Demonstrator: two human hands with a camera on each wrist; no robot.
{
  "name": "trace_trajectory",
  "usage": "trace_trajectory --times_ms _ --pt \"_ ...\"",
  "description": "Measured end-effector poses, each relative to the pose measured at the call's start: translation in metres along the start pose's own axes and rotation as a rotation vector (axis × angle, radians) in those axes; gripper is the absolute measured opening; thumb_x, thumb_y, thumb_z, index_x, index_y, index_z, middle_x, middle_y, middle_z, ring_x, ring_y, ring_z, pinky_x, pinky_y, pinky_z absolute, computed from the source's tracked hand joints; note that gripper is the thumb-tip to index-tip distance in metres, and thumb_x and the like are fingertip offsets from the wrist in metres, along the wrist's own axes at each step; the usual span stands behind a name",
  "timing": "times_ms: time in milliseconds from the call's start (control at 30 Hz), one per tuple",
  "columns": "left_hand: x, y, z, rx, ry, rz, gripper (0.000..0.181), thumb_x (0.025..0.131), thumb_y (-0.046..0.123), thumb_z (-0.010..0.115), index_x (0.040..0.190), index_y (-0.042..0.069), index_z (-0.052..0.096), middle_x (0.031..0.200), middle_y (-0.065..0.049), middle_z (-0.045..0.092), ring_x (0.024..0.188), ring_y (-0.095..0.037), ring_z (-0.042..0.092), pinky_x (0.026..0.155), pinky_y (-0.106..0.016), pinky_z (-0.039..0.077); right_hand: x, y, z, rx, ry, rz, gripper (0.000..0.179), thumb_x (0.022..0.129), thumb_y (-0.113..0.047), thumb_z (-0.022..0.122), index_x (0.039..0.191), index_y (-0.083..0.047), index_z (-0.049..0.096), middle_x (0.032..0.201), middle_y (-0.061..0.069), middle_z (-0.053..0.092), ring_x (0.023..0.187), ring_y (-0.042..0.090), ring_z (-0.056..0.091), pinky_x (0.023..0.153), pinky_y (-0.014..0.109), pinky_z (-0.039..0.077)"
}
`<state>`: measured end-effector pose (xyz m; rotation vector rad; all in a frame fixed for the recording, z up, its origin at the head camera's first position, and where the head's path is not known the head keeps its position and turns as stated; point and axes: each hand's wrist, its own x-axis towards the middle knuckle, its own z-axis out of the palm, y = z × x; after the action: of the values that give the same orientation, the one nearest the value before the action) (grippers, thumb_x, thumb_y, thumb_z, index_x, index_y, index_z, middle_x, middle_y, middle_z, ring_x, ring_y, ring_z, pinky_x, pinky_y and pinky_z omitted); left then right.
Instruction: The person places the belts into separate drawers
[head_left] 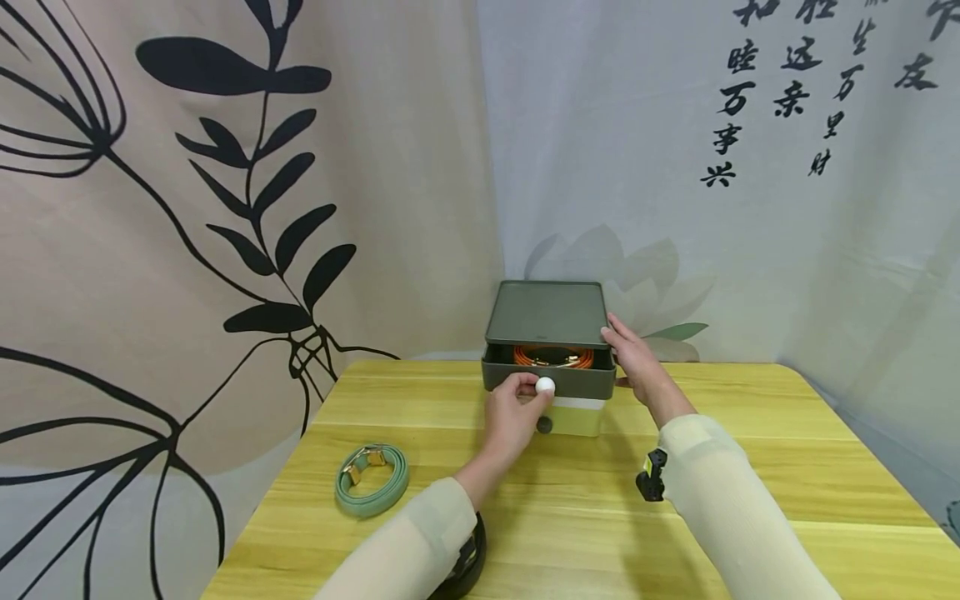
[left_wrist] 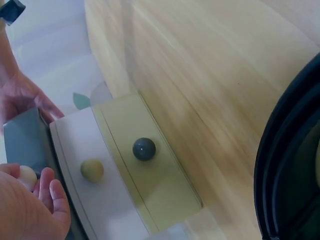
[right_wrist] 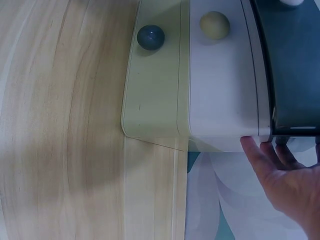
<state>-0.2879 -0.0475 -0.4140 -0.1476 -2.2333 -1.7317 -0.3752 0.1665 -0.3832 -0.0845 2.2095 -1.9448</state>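
Observation:
A small drawer unit [head_left: 551, 312] with a dark grey top stands at the table's back. Its dark grey top drawer [head_left: 581, 385] is partly pulled out, and an orange coiled belt [head_left: 522, 357] with gold-coloured metal shows inside. My left hand [head_left: 507, 418] pinches the white round knob [head_left: 545, 385] on that drawer's front. My right hand [head_left: 637, 365] is at the unit's right side, fingers extended along it. Below, the white drawer [left_wrist: 82, 142] with a yellowish knob [left_wrist: 92, 170] and the green drawer [left_wrist: 165, 185] with a dark knob [left_wrist: 144, 149] are closed.
A rolled green belt [head_left: 367, 507] with a gold-coloured buckle lies on the wooden table [head_left: 585, 517], left of my left forearm. A black coiled belt [head_left: 476, 567] sits near the front, partly hidden by my left sleeve. A printed curtain [head_left: 420, 208] hangs behind the table.

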Motion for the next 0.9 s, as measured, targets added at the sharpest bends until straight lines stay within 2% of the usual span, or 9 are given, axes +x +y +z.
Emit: trace_trajectory --times_ms 467,900 --pt "0.014 -0.005 0.009 0.042 0.044 0.0 0.02 0.085 0.014 0.078 0.102 0.007 0.069 0.087 -0.001 0.068 0.075 -0.009 0.063 0.068 -0.025 0.052 0.001 0.002 -0.001 -0.022 0.008 -0.007 0.062 0.107 -0.045 0.035 0.159 -0.036 0.003 0.166 0.008 -0.005 0.149 0.039 0.004 0.106 0.066 0.03" --pt "0.024 -0.007 0.014 0.035 0.08 -0.008 0.019 0.086 0.015 0.077 0.103 0.009 0.07 0.087 0.001 0.067 0.077 -0.01 0.061 0.071 -0.028 0.05 0.0 0.002 0.001 0.023 0.001 0.0 0.062 0.107 -0.043 0.036 0.159 -0.036 0.002 0.165 0.008 -0.007 0.148 0.041 0.007 0.107 0.065 0.029"
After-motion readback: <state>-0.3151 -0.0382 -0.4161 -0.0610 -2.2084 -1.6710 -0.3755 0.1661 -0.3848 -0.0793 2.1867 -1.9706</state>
